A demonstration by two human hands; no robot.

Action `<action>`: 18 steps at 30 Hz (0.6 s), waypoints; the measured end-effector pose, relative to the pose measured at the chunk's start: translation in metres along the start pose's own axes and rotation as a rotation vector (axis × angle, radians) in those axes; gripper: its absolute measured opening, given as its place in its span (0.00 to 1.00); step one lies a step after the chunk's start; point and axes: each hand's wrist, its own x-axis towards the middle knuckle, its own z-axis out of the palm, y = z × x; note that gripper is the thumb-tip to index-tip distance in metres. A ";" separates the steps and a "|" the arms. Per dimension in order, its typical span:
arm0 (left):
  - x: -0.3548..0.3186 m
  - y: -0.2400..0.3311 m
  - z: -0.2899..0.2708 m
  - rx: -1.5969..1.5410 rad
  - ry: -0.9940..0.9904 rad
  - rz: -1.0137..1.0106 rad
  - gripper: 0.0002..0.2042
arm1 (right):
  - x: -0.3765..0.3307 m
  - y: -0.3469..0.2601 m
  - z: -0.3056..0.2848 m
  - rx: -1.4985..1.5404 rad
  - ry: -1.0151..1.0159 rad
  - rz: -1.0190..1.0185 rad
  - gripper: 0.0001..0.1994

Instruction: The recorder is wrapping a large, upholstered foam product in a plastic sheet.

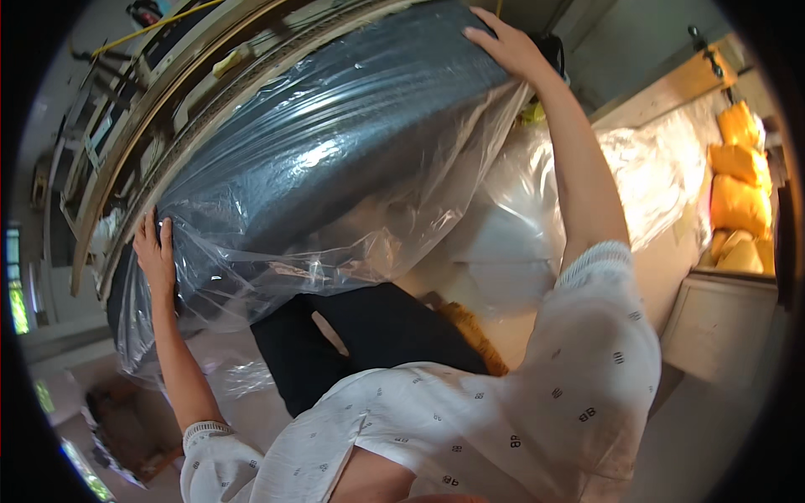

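A large dark grey cushion (335, 142) wrapped in clear plastic film fills the upper middle of the head view, tilted from lower left to upper right. My left hand (156, 256) lies flat against its lower left end, fingers up. My right hand (506, 44) presses on its upper right end, arm stretched out. Loose plastic (360, 251) hangs from the cushion's underside. Both hands hold the cushion between them.
Curved wooden frames (168, 92) stand behind the cushion at the upper left. Several yellow bags (738, 193) are stacked at the right above a pale cabinet (721, 327). More clear plastic over pale cushions (511, 243) lies below my right arm.
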 end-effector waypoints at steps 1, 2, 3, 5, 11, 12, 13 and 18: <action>0.008 -0.002 0.008 0.014 -0.015 0.034 0.25 | 0.008 0.017 0.004 0.042 0.097 -0.131 0.30; 0.006 -0.016 0.013 0.021 0.019 0.036 0.25 | 0.012 -0.024 -0.022 0.335 -0.256 0.108 0.33; 0.007 -0.021 0.018 -0.007 0.050 0.064 0.24 | 0.013 -0.006 -0.035 0.481 -0.330 0.186 0.27; 0.012 -0.033 0.017 -0.015 0.021 0.072 0.23 | 0.002 0.036 -0.028 0.520 -0.038 0.276 0.22; 0.031 -0.074 0.030 0.061 0.017 0.215 0.24 | -0.136 0.171 0.087 0.264 -0.266 0.778 0.21; 0.036 -0.065 0.035 0.000 0.030 0.210 0.23 | -0.171 0.184 0.101 0.115 -0.300 0.859 0.25; 0.036 -0.057 0.033 -0.005 0.025 0.214 0.23 | -0.197 0.183 0.117 0.022 -0.414 0.947 0.31; 0.030 -0.043 0.023 -0.044 0.036 0.189 0.22 | -0.304 0.127 0.130 -0.406 -0.374 1.044 0.27</action>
